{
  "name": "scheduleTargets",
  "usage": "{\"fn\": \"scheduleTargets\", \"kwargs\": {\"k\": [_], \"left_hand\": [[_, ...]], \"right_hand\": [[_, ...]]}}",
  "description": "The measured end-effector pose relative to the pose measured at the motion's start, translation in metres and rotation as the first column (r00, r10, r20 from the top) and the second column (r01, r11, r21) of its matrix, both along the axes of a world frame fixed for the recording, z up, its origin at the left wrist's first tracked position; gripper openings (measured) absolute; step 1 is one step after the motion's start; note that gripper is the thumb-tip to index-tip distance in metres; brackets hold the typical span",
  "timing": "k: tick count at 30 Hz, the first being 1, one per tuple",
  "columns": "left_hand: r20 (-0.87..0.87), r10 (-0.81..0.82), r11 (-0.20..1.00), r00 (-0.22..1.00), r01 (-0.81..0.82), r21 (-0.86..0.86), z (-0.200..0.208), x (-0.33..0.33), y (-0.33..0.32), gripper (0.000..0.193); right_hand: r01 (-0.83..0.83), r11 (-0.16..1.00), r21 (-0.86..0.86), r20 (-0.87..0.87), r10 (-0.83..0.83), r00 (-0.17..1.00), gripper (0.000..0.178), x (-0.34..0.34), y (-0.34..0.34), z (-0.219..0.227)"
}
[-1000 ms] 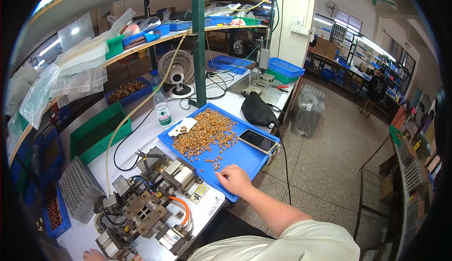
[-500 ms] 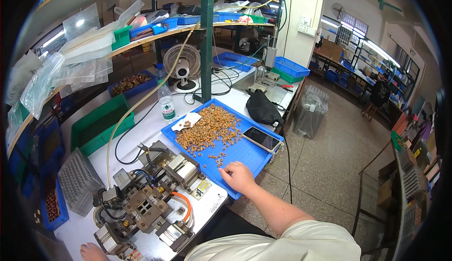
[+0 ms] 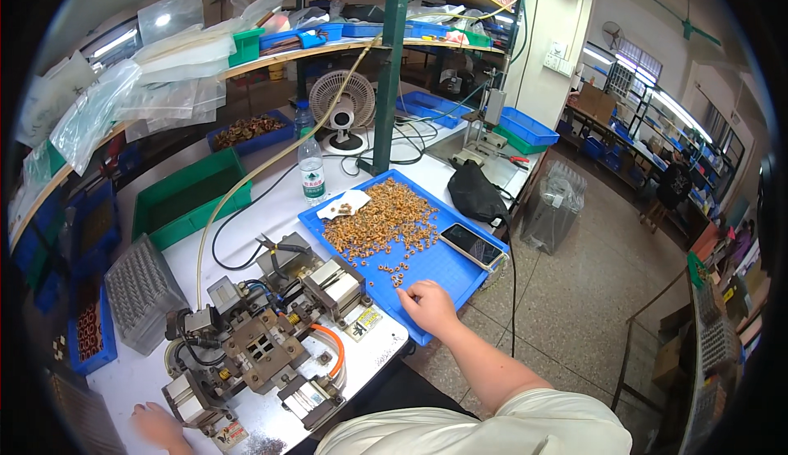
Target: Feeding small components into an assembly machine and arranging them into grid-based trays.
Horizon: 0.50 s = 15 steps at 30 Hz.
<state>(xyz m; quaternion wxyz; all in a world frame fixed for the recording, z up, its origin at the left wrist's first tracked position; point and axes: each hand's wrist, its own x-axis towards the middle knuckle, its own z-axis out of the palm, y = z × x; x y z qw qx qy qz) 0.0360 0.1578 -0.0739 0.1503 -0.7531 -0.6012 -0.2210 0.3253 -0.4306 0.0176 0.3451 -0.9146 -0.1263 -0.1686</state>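
My right hand [image 3: 428, 307] is over the near part of a blue tray [image 3: 450, 273], its fingers curled and pinched; whatever they hold, if anything, is hidden. Just beyond the fingertips lie a few loose small brown-orange rings, apart from a large heap of such rings [image 3: 382, 221]. A white scrap [image 3: 349, 202] with several rings on it rests at the heap's left side. My left hand [image 3: 158, 426] is low on the white table, next to the near left corner of a metal clamping fixture [image 3: 264, 348] with cylinders and hoses. That hand is blurred, and its fingers do not show clearly.
A phone [image 3: 474, 246] lies on the tray's right side, near a black pouch [image 3: 476, 194]. Behind stand a water bottle [image 3: 311, 168], a fan [image 3: 341, 110] and a green bin [image 3: 193, 196]. A clear ridged plastic tray [image 3: 146, 291] leans left of the fixture. A green post [image 3: 392, 69] rises behind.
The view has shifted, so the table's things sit further right. My left hand has come further into view beside the fixture. My right hand stays over the tray near the loose rings.
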Motion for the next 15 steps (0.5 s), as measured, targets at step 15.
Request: {"fn": "scheduleTargets", "kwargs": {"k": [15], "left_hand": [[0.066, -0.110, 0.993, 0.992, 0.106, 0.053, 0.004, -0.009, -0.002, 0.028]], "right_hand": [[0.003, 1.000, 0.003, 0.045, -0.003, 0.999, 0.028, 0.003, 0.002, -0.011]]}}
